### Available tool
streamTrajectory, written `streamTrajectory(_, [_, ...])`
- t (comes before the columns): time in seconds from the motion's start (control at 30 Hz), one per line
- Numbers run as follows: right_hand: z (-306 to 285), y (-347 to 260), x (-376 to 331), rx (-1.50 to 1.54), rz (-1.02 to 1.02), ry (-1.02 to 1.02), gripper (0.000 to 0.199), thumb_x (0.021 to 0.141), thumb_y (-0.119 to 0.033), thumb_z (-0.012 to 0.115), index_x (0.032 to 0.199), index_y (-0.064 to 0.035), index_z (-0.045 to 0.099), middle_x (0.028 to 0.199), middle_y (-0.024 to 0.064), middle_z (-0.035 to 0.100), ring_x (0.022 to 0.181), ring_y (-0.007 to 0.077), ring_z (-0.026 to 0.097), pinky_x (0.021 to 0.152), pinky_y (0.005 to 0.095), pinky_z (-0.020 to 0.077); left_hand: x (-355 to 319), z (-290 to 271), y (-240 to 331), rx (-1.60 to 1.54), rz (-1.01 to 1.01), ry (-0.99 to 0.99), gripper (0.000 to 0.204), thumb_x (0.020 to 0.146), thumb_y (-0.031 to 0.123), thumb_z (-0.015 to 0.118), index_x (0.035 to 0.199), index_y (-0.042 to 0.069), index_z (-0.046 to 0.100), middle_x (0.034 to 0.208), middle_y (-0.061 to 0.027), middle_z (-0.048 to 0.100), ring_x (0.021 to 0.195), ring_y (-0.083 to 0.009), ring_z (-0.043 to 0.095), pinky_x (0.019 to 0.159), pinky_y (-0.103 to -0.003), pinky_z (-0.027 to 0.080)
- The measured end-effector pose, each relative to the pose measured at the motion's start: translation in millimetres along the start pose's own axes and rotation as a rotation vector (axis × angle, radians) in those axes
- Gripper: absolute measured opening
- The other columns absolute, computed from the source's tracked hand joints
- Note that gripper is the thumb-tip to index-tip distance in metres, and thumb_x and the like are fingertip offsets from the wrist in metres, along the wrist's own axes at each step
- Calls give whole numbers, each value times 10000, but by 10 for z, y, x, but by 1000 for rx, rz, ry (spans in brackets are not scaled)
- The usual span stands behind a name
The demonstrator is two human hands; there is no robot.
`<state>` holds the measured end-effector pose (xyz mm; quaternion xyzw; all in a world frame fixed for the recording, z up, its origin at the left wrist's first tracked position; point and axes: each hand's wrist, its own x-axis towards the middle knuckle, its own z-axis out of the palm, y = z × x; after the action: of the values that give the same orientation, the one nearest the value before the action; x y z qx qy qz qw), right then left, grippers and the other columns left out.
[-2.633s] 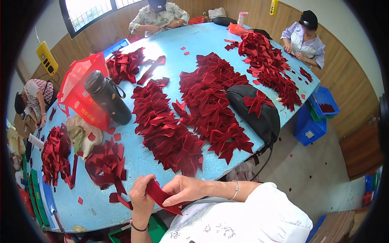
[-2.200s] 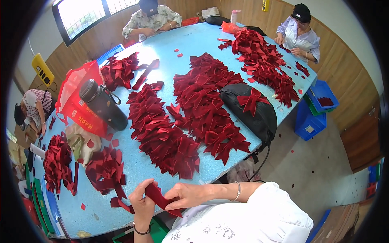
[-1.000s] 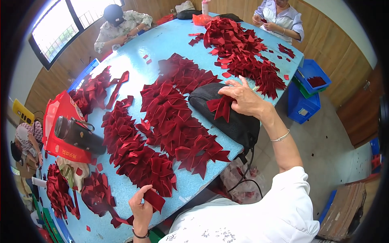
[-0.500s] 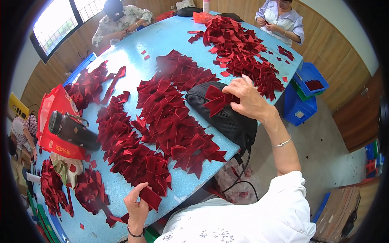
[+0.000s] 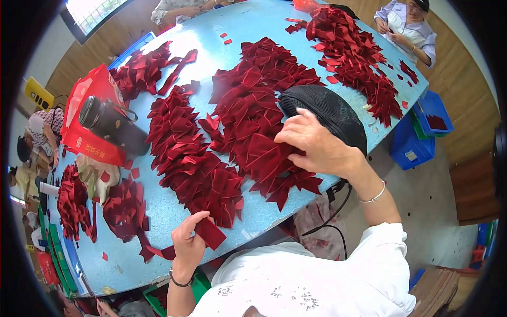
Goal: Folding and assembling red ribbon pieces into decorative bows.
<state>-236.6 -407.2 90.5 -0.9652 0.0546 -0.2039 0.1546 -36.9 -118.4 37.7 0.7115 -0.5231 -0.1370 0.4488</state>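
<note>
Near the table's front edge, my left hand [image 5: 189,243] pinches a short dark-red velvet ribbon piece [image 5: 211,234] between thumb and fingers. My right hand [image 5: 322,150] is over the front end of the middle pile of red bows [image 5: 243,100], its thumb and fingers around one edge of a velvet bow [image 5: 262,150]. That bow lies against the pile. A second long heap of bows [image 5: 185,153] runs to the left, ending just beyond my left hand. Right behind my right hand sits a black mesh bag [image 5: 332,111], partly covered by it.
A dark flask [image 5: 119,129] leans by a red bag [image 5: 87,100] at the left. Looped red ribbon [image 5: 124,208] lies nearer. More bows [image 5: 351,53] cover the far right, with blue crates [image 5: 412,148] beyond the edge. Co-workers sit around the table [image 5: 174,29].
My right hand has carried the bow left and down from above the black bag to the middle pile. My left hand still holds its ribbon piece. The whole view has shifted.
</note>
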Motion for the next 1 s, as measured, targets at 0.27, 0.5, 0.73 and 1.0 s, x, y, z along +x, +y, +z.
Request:
streamTrajectory(0.27, [245, -95, 83, -282, -13, -25, 388, 678, -66, 738, 1036, -58, 589, 1025, 70, 602, 1094, 246, 529, 1070, 534, 288, -69, -52, -24, -14, 0, 17, 336, 757, -122, 516, 1041, 5, 644, 841, -92, 691, 768, -162, 665, 686, -261, 528])
streamTrajectory(0.5, [17, -187, -105, -242, 80, 303, 267, 716, -61, 740, 947, -34, 610, 969, 82, 624, 984, 256, 583, 1021, 496, 361, -112, -129, -65, -32, -6, 36, 351, 743, -136, 503, 1034, -1, 646, 833, -92, 688, 765, -158, 660, 686, -257, 525])
streamTrajectory(0.73, [373, -947, -45, 680, 69, 221, 133, 774, -28, 699, 875, 17, 625, 889, 116, 646, 861, 229, 619, 880, 403, 475, -207, -385, 53, 68, 20, 208, 388, 702, -148, 493, 1023, -1, 654, 820, -110, 690, 761, -172, 665, 686, -260, 524])
streamTrajectory(1.0, [1302, -1801, 438, 1469, 342, -46, 200, 864, -47, 637, 1033, 53, 599, 927, 114, 656, 893, 181, 621, 794, 304, 510, -186, -634, 96, 186, 70, 258, 479, 577, -121, 500, 1006, 17, 662, 802, -158, 652, 706, -308, 627, 635, -353, 505])
